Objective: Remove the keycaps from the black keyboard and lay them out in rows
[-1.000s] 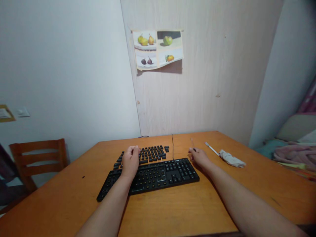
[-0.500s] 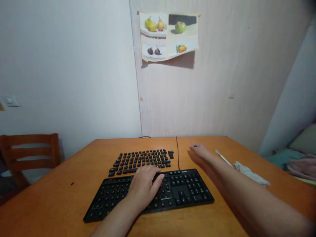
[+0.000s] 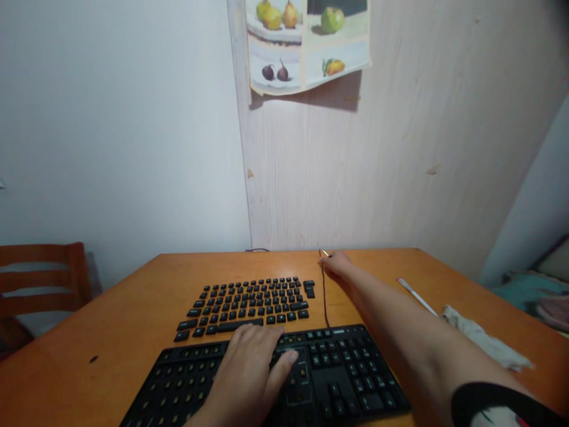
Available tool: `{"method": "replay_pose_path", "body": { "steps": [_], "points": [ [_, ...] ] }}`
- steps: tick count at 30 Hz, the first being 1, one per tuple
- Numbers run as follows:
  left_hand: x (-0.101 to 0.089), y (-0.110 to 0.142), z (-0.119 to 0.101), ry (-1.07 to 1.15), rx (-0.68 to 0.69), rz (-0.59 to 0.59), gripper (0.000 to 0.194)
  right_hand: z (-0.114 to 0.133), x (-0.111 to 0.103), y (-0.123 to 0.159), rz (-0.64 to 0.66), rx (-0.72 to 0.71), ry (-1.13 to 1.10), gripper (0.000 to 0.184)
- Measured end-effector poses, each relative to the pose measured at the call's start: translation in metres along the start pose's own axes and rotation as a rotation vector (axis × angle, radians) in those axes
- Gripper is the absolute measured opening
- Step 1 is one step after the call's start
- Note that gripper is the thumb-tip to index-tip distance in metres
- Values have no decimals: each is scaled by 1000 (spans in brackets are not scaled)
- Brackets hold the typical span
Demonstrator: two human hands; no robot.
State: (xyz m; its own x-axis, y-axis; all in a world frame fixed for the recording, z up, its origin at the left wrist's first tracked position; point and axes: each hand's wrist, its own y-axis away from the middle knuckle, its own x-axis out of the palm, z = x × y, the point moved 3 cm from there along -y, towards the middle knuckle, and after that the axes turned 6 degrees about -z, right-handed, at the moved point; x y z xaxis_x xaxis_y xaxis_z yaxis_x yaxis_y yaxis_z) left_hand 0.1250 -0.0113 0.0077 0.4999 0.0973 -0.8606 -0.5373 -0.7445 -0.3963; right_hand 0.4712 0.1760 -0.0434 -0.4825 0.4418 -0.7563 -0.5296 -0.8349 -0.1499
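A black keyboard (image 3: 368,379) lies in front of me, with its keycaps off on the left and still on at the right. My left hand (image 3: 249,367) rests flat across its middle, thumb apart from the fingers. Beyond it, loose black keycaps (image 3: 249,299) are set out in rows on the table. My right hand (image 3: 338,264) reaches to the far side of the table, beside the keyboard's cable (image 3: 324,296). Its fingers are closed on a thin stick-like tool (image 3: 326,253) with a pale end showing; most of it is hidden.
On the right of the wooden table (image 3: 111,308) lie a white-handled brush (image 3: 418,295) and a crumpled cloth (image 3: 484,341). A small dark bit (image 3: 93,359) sits at the left. A wooden chair (image 3: 40,279) stands at left, and a fruit picture sheet (image 3: 306,47) hangs on the wall.
My right hand has moved left, up to the cable, with the thin tool still in it. My left hand stays on the keyboard. The view has tilted down and come closer.
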Motion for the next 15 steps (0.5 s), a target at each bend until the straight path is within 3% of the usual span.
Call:
{"method": "replay_pose_path", "body": {
  "steps": [4, 7, 10, 15],
  "points": [
    [3, 0, 3, 12, 17, -6, 39, 10, 3, -7, 17, -10, 83, 14],
    [4, 1, 6, 44, 34, -18, 36, 5, -8, -11, -43, 26, 170, 27],
    [4, 1, 6, 72, 33, -9, 34, -15, -33, -13, -127, 75, 232, 45],
    [5, -2, 7, 91, -8, 31, 36, -70, -96, -9, -255, 105, 216, 35]
  ]
}}
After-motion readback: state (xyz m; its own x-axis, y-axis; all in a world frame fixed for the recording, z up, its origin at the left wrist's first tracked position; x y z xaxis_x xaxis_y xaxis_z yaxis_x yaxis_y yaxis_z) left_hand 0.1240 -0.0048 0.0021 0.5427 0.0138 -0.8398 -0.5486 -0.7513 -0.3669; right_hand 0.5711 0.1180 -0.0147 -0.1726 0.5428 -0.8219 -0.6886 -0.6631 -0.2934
